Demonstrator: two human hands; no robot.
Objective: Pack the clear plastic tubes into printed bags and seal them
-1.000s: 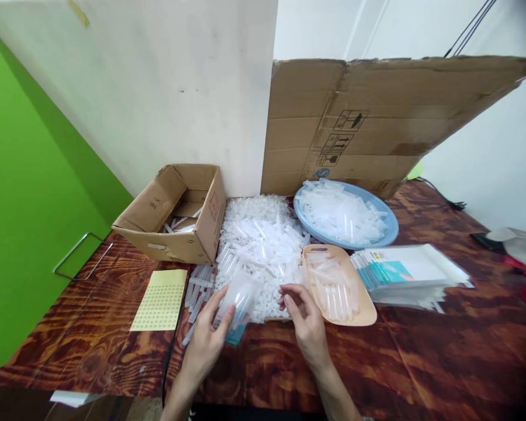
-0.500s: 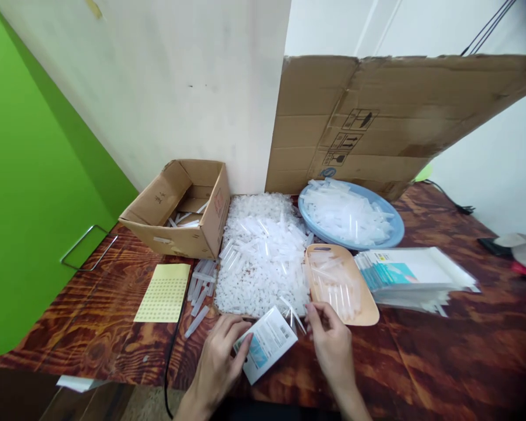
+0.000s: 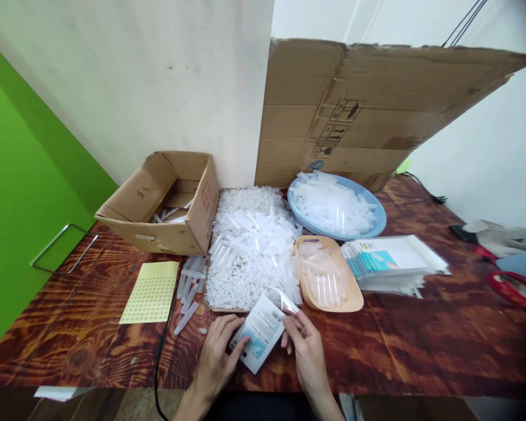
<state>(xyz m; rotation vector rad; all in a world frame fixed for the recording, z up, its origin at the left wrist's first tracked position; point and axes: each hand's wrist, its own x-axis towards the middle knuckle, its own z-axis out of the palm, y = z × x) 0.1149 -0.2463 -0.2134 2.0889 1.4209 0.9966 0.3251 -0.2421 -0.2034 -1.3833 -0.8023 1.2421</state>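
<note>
A small clear packet with a white and teal printed card [image 3: 260, 338] lies flat near the table's front edge. My left hand [image 3: 217, 352] presses on its left side with curled fingers. My right hand [image 3: 304, 346] pinches its right end, by the open flap. Just beyond the packet sits a big heap of small clear plastic tubes [image 3: 249, 248]. A beige tray [image 3: 344, 295] with a few tubes stands to the right of the heap.
An open cardboard box [image 3: 166, 202] stands at the back left, a blue bowl of tubes [image 3: 379, 213] at the back right. A stack of packets [image 3: 394, 263], a yellow sticker sheet [image 3: 151, 292], a leaning cardboard sheet [image 3: 368, 111] and a black cable [image 3: 160, 356] are also here.
The left hand brought a clear packet down from above the heap and laid it flat on the table. The right hand moved in from the tray and took its right end.
</note>
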